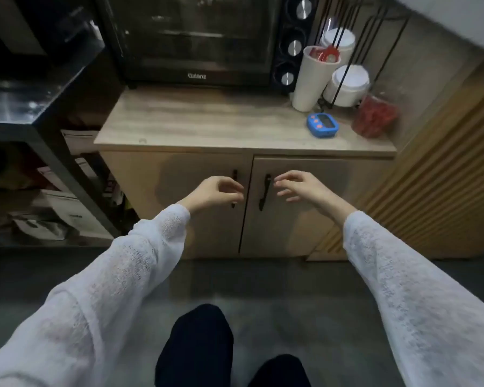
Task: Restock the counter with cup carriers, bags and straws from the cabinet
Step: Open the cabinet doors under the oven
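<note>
Both hands, left hand (217, 191) & right hand (298, 187), are hovering loosely curled, gripping nothing, by the cabinet (305, 219) handles (264, 192); fingers risking slipping off w/o a full hook.

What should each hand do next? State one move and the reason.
Probably close each hand on its handle and pull. Both doors look shut, the left hand hovers at the left handle, the right hand beside the right handle, neither gripping.

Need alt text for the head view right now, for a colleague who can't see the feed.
Both hands reach toward a closed two-door wooden cabinet: the left hand at the left door's black handle, the right hand just beside the right handle, neither clearly gripping. On the counter above sit a black oven, white cups and a blue timer.
</note>
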`<state>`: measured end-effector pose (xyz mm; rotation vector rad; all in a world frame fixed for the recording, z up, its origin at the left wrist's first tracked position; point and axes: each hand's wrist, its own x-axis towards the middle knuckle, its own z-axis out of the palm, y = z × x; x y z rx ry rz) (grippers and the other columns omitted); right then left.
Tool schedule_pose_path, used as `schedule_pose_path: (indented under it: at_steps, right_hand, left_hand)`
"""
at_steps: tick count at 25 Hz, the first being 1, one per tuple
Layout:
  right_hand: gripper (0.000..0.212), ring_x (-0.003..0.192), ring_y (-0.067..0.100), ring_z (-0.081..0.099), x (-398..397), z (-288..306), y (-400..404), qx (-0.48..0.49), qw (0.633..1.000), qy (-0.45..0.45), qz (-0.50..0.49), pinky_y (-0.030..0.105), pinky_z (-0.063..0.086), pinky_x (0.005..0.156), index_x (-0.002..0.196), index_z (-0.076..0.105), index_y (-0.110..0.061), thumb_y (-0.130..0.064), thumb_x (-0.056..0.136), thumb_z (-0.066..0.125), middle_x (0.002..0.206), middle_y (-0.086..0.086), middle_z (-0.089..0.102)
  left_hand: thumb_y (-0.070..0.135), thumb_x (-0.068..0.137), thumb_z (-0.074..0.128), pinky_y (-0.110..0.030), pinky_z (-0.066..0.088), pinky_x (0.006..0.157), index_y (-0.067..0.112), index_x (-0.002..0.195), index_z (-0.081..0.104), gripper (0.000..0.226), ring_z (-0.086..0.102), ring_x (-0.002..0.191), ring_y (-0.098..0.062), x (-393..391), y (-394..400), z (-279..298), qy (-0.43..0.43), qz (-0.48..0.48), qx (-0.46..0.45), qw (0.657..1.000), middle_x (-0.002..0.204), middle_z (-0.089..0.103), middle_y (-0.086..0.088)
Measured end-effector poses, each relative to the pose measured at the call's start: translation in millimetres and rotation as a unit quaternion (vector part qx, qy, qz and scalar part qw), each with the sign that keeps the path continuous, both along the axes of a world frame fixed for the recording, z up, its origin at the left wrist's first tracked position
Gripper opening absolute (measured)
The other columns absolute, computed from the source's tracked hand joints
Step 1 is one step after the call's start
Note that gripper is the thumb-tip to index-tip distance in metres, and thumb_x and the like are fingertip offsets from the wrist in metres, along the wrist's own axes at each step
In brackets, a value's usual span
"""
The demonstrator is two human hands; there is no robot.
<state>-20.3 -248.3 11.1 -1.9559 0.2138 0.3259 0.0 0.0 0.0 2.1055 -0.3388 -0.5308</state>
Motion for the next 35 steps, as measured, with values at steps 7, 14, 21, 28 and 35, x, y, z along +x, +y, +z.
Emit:
schedule_pose_path:
  at_steps: [7, 14, 21, 28, 35]
  right_hand:
    - [0.067, 0.12, 0.019, 0.057, 31.5, -94.5, 2.8, 0.008, 0.999, -0.032, -0.001, 0.03, 0.059, 0.077, 0.14, 0.044, 0.001, -0.031, 0.087, 0.068, 0.139, 0.009, 0.053]
    - [0.032, 0.095, 0.013, 0.053, 32.9, -115.7, 19.7, -0.165, 0.959, -0.226, 0.045, 0.015, 0.032, 0.072, 0.104, 0.069, 0.0, -0.022, 0.101, 0.046, 0.098, 0.002, 0.062]
    - [0.034, 0.1, 0.031, 0.065, 28.2, -118.3, 17.2, -0.157, 0.962, -0.213, 0.064, 0.041, 0.048, 0.098, 0.092, 0.072, -0.003, -0.023, 0.101, 0.046, 0.103, 0.017, 0.072]
    - [0.038, 0.099, 0.025, 0.067, -3.2, -120.7, 12.3, -0.111, 0.965, -0.222, 0.082, 0.039, 0.051, 0.095, 0.091, 0.072, 0.001, -0.02, 0.102, 0.043, 0.098, 0.015, 0.074]
    - [0.036, 0.1, 0.027, 0.067, -36.2, -122.7, 3.5, -0.072, 0.968, -0.221, 0.092, 0.042, 0.052, 0.094, 0.096, 0.07, 0.004, -0.019, 0.102, 0.042, 0.1, 0.018, 0.072]
  left_hand:
    - [0.027, 0.084, 0.073, -0.017, 0.048, 0.087, 0.022, 0.115, 0.066, 0.032, 0.065, 0.1, -0.004, 15.2, -2.0, -88.2, -0.1, 0.031, -0.012, 0.994, 0.106, 0.071, 0.007]
    - [0.021, 0.086, 0.072, -0.035, 0.048, 0.102, 0.02, 0.123, 0.059, 0.039, 0.063, 0.111, -0.015, 12.9, -4.9, -117.0, -0.17, 0.035, -0.054, 0.983, 0.112, 0.07, 0.001]
    - [0.03, 0.082, 0.076, -0.042, 0.048, 0.103, 0.022, 0.132, 0.055, 0.055, 0.059, 0.116, -0.016, -2.2, -10.2, -118.2, -0.19, 0.065, -0.048, 0.978, 0.123, 0.066, 0.0]
    - [0.027, 0.086, 0.071, -0.035, 0.05, 0.098, 0.024, 0.135, 0.053, 0.052, 0.059, 0.114, -0.016, -33.6, -24.0, -96.6, -0.2, 0.055, -0.059, 0.976, 0.128, 0.061, 0.002]
    - [0.023, 0.091, 0.065, -0.02, 0.049, 0.081, 0.03, 0.138, 0.049, 0.05, 0.06, 0.111, -0.013, -58.6, -36.1, -83.0, -0.216, 0.045, -0.062, 0.973, 0.124, 0.063, 0.006]
